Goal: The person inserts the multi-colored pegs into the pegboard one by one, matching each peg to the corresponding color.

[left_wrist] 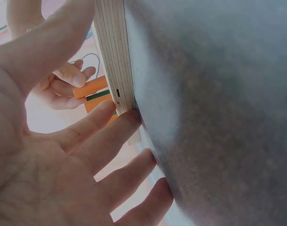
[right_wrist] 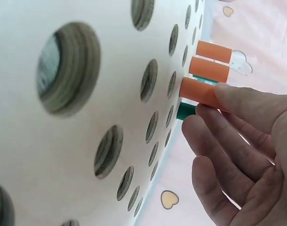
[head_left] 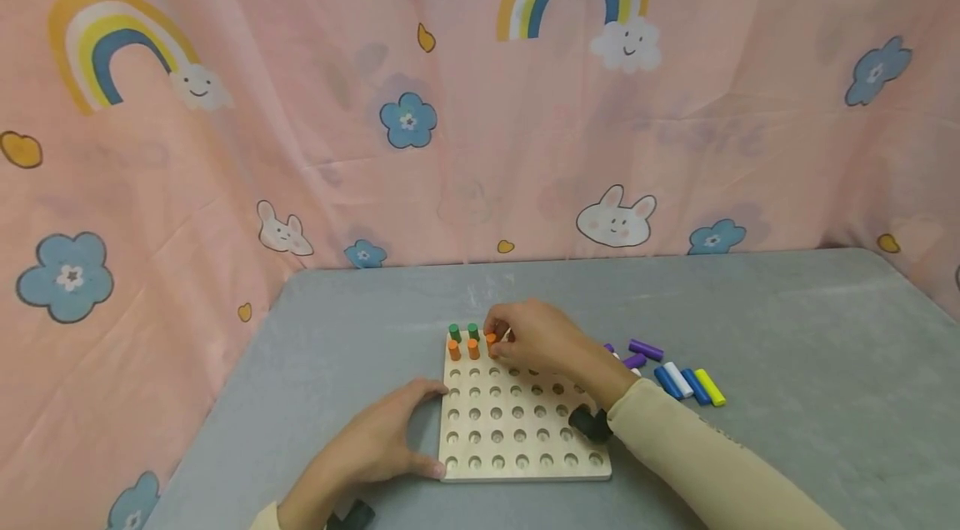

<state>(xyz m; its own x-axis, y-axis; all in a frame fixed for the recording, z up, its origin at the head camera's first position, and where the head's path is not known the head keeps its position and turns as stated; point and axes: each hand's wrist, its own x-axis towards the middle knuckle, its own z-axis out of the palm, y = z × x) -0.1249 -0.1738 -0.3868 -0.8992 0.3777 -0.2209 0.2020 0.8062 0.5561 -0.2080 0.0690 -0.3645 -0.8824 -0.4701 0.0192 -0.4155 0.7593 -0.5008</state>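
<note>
My right hand [head_left: 543, 338] pinches an orange peg [right_wrist: 197, 91] between thumb and fingers. That peg stands against the face of the wooden pegboard [head_left: 525, 475], third in the second row. Two more orange pegs [head_left: 473, 348] stand to its left in the same row. Behind them is a row of green pegs [head_left: 453, 332], partly hidden by the right hand; one green peg [right_wrist: 186, 111] shows just past its fingertips. My left hand [head_left: 378, 434] rests at the board's left edge, thumb near the front corner, its fingers [left_wrist: 113, 141] extended along the side.
Right of the board lie loose pegs: purple ones [head_left: 647, 349], blue ones [head_left: 667, 382], a white one [head_left: 678, 379] and a yellow one [head_left: 709, 387]. Some are hidden behind the right forearm. A pink printed curtain [head_left: 480, 138] hangs behind the grey table [head_left: 810, 397].
</note>
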